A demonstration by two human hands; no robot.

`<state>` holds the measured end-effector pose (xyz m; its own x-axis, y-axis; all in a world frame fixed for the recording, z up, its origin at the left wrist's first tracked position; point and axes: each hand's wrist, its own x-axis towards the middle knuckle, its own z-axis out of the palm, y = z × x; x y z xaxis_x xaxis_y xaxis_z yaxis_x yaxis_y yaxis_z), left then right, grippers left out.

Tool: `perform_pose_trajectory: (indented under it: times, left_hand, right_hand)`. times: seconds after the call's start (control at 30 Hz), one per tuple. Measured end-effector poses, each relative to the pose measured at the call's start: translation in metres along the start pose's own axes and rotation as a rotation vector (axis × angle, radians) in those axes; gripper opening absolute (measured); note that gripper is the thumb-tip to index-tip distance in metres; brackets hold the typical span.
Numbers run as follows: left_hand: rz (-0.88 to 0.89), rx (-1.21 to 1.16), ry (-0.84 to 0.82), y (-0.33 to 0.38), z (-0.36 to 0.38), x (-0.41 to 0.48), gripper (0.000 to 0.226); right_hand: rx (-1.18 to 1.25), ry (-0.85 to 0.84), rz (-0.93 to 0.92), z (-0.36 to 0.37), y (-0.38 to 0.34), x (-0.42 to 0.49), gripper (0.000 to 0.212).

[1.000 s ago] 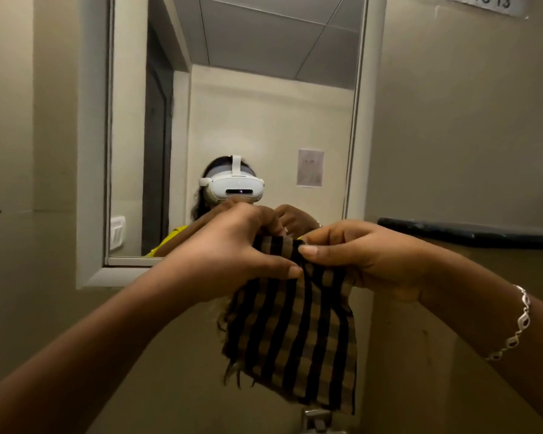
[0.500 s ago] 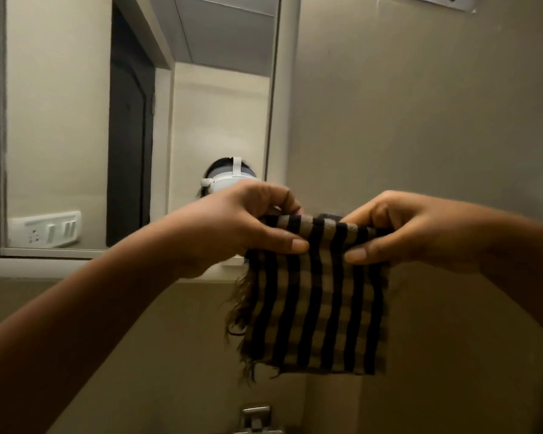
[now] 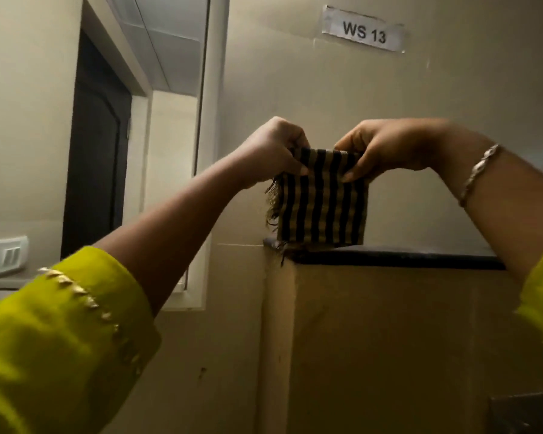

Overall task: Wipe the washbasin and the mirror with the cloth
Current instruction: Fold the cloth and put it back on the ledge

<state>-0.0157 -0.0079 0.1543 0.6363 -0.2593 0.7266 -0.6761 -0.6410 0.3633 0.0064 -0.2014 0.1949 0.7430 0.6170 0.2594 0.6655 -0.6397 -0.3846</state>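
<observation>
Cloth (image 3: 322, 202): thin, limp, light; left edge frayed. Left hand (image 3: 273, 151) and right hand (image 3: 386, 148) pinch its top corners, fingers (image 3: 350, 175) curled. Likely best bunched in one palm for wiping.

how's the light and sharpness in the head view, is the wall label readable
Head view: dim, yellowish light, no hard glare; the label reads WS 13 clearly; the striped cloth is fairly sharp; the near yellow sleeve is soft and blurred; the edge of the mirror leans, likely wide-angle distortion.
</observation>
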Motion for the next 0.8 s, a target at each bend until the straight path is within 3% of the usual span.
perform_pose_trajectory:
  times: [0.2,0.37,0.53,0.8]
  left_hand:
    - [0.088,0.318,0.247,-0.03,0.028,0.051,0.008]
    - [0.151,0.377,0.297,-0.058,0.054,0.066,0.007]
    - [0.171,0.347,0.193,-0.076,0.08,0.049,0.009]
    - [0.141,0.166,0.04,-0.063,0.087,0.009,0.014]
  right_hand:
    - [-0.207,0.291,-0.058,0.008,0.023,0.041,0.04]
    - [-0.474,0.623,-0.155,0.026,0.06,0.071,0.028]
    - [-0.523,0.579,-0.191,0.052,0.092,0.063,0.035]
    - [-0.407,0.434,-0.162,0.068,0.099,0.024,0.038]
